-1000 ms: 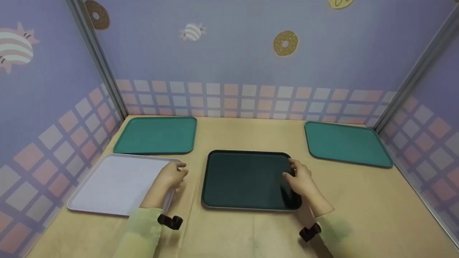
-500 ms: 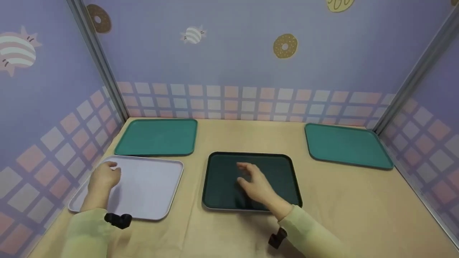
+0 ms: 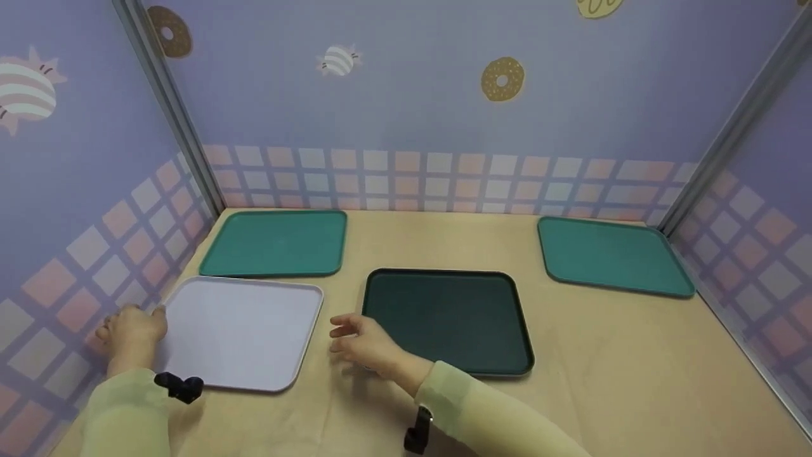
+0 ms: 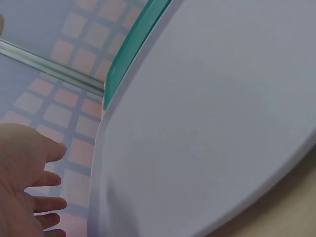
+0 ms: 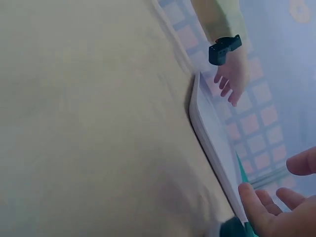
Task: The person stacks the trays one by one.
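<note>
A pale lavender-white tray (image 3: 244, 333) lies on the left of the table. My left hand (image 3: 132, 330) is at its left edge with fingers spread; in the left wrist view the fingers (image 4: 49, 202) reach out beside the rim and hold nothing. To the right lies a dark green tray (image 3: 450, 324), its lower left corner partly hidden by my right hand (image 3: 368, 346). That hand hovers over the gap between the two trays, fingers loosely bent with nothing in them, as the right wrist view also shows.
Two teal trays, one at the back left (image 3: 276, 244) and one at the back right (image 3: 615, 257), lie on the beige table (image 3: 615, 362). Patterned walls (image 3: 406, 108) enclose the left, back and right sides. The back left tray borders the white one.
Both hands have swept left: the left from the white tray's right edge to its left edge, the right from the dark tray's right edge across to its left. The trays keep their places.
</note>
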`<state>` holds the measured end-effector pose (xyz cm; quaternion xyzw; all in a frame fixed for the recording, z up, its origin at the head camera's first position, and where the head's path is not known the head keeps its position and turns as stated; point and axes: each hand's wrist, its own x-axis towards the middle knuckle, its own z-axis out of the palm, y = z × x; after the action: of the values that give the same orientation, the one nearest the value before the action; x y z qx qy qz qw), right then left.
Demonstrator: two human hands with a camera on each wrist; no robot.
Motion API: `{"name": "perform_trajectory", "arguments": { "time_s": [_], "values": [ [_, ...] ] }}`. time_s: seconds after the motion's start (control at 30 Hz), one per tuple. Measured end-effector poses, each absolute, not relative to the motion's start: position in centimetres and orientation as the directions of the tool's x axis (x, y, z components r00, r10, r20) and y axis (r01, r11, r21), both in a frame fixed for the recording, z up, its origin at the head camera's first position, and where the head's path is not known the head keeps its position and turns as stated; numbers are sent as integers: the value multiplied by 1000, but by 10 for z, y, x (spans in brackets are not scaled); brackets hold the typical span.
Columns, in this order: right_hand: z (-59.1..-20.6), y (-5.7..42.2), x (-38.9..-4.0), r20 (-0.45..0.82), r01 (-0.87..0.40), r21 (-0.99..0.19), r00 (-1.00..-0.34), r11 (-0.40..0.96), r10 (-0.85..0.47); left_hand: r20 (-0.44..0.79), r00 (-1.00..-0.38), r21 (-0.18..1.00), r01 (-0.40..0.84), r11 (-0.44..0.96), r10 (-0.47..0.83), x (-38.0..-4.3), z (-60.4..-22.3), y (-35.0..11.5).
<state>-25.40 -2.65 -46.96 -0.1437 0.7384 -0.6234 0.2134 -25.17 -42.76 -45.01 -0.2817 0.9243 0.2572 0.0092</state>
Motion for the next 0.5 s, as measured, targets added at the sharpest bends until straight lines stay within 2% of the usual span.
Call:
{"name": "perform_trajectory", "arguments": {
  "time_s": [0.13, 0.3, 0.5],
  "values": [
    [-475, -41, -258, -231, 193, -973, -839, 127, -493, -222, -846, 443, -530, 723, -485, -248, -456, -435],
    [-480, -51, -265, -326, 339, -937, -776, 78, -540, -230, -853, 437, -521, 733, -469, -247, -459, -436],
    [-482, -61, -268, -353, 410, -912, -748, 28, -562, -232, -850, 444, -525, 726, -473, -248, -459, -434]
  ]
}}
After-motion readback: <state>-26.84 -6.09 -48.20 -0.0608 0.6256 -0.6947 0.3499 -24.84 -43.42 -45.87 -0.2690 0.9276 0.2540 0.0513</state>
